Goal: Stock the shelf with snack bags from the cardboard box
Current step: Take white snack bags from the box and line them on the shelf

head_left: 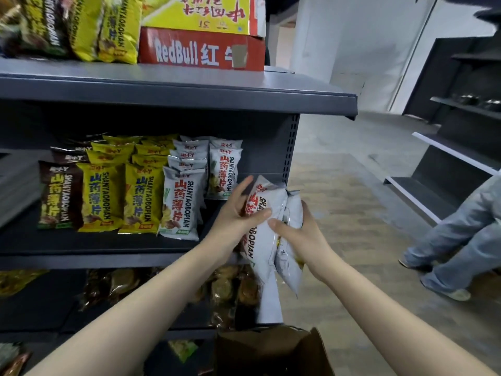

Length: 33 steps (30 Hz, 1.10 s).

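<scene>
Gripping snack bags [267, 240] at shelf edge [108, 260]

Rows of foil snack bags [141, 196] stand side by side on the dark grey metal shelf [108, 260]. White plastic snack bags [264, 240], seemingly two, hang before its right end, between the left hand [233, 218] and right hand [301, 237]. The brown cardboard box [273, 351] lies below them, and a red cardboard carton [200, 50] lies on the board above.

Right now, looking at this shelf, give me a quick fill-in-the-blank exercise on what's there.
1. The left hand and right hand hold ____ bags.
2. The red box reads ____.
3. On the middle shelf, the leftmost row is ____.

Missing words: white; RedBull; brown.
</scene>
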Available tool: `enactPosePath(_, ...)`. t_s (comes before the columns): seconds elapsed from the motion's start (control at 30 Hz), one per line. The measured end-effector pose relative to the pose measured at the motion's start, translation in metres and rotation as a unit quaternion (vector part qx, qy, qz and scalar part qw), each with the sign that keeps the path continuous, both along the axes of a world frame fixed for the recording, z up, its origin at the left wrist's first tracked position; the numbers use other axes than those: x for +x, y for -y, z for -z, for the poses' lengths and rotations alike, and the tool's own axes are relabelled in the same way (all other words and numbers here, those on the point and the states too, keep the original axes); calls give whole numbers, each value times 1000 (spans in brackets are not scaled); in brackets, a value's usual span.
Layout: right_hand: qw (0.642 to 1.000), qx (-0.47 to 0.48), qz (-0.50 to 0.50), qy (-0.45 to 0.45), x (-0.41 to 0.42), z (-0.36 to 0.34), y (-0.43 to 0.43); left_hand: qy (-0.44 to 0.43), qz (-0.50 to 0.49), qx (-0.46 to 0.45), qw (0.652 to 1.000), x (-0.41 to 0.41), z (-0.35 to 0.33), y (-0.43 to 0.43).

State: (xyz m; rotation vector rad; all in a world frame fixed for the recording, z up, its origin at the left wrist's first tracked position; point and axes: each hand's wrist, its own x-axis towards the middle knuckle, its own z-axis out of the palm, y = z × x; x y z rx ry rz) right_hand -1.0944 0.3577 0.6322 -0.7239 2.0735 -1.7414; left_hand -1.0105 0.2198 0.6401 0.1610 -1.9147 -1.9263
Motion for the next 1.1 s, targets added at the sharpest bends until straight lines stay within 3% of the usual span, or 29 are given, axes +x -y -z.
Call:
enactPosePath(0.17, 987, -88, -62, 120, -4, -10, 15, 19, 8, -11, 1000, 6, -5, 25)
enactPosePath(0.43, 929, -138, -137, 314, -9, -13, 43, 65, 156, -78, 982, 17, -3, 52)
enactPosePath(0.73, 966, -101, -124, 201, -4, -25, 81, 119, 135, -148, 973, 12, 6, 69)
enactPosePath(0.97, 930, -95, -175, 309, -13, -27, 84, 117, 89, -83, 986, 19, 12, 91)
enactPosePath(1.1, 940, -31, -128, 313, -29, -21, 95, 95, 1, -46, 994, 20, 19, 111)
